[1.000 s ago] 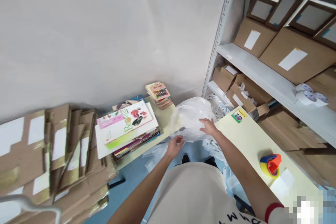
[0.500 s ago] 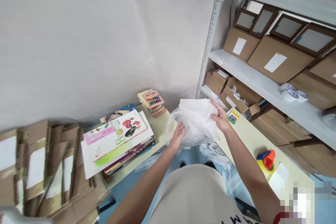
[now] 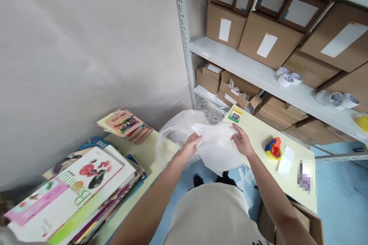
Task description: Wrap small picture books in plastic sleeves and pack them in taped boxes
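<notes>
My left hand (image 3: 189,146) and my right hand (image 3: 241,141) both grip a thin white plastic bag (image 3: 214,146), held spread between them in front of my body. The bag hangs over the gap between two pale yellow tables. Behind it sits a heap of crumpled white plastic (image 3: 178,132). My right hand is at the left edge of the right table (image 3: 290,180).
A stack of large picture books (image 3: 77,193) and a smaller stack of books (image 3: 126,124) lie on the left table. A tape dispenser (image 3: 274,148), a white slip and a small card (image 3: 235,115) lie on the right table. Metal shelves (image 3: 258,74) hold cardboard boxes and tape rolls.
My view has swung right, so the cardboard pile at left is out of frame. Both hands lowered the bag and spread it flatter between them.
</notes>
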`<state>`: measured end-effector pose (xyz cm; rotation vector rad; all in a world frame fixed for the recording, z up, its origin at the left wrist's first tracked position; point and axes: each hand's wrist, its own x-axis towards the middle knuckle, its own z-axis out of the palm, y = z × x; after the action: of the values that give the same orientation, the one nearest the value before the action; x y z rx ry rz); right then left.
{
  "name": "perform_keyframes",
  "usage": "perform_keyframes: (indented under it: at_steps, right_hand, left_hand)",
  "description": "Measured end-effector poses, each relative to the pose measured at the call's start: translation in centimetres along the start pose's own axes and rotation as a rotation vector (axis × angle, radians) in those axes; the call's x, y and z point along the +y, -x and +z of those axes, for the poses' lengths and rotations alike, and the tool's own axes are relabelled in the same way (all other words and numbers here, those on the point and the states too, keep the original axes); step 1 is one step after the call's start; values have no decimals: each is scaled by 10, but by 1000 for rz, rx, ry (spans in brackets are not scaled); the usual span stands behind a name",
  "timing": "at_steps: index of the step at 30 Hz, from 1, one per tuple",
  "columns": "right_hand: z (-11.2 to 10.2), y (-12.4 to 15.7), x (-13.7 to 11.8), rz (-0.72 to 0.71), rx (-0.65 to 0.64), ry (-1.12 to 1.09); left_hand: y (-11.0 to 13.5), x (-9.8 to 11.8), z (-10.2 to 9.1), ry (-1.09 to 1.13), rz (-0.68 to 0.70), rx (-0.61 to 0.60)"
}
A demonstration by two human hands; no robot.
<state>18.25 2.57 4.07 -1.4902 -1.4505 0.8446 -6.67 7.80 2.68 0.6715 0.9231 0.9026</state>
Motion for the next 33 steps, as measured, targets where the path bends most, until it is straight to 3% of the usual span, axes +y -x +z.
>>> perform_keyframes:
  at_steps: [4,8,11,14,16,18,23,25,29,33]
  right_hand:
    - [-56,-11,-7,-7,-191,-11]
    - [-103,-13,-1,138,-395,-15]
    - [-127,-9,13,229,-464,-5]
    - [-146,-2,32,287,-311,-7]
    - [-160,3,46,383,-144,-20]
    - [-176,10,61,485,-78,-48]
    - [-203,27,104,601,-359,-45]
    - [-206,27,118,627,-349,60]
    - [-196,18,133,634,-23,492]
    - [-172,15,131,458,218,736]
  left_hand:
    - [-16,8,21,270,-178,-108]
    - [-38,7,41,324,-257,-23]
    - [-57,-4,56,299,-204,73]
    - [-75,-13,70,220,-69,146]
    - [-86,-16,79,181,-1,168]
    - [-96,-18,87,173,56,163]
    - [-119,-39,98,85,103,227]
    - [-127,-55,98,-26,106,297]
    - [-136,-85,92,-232,59,380]
    - [-137,-107,89,-437,27,372]
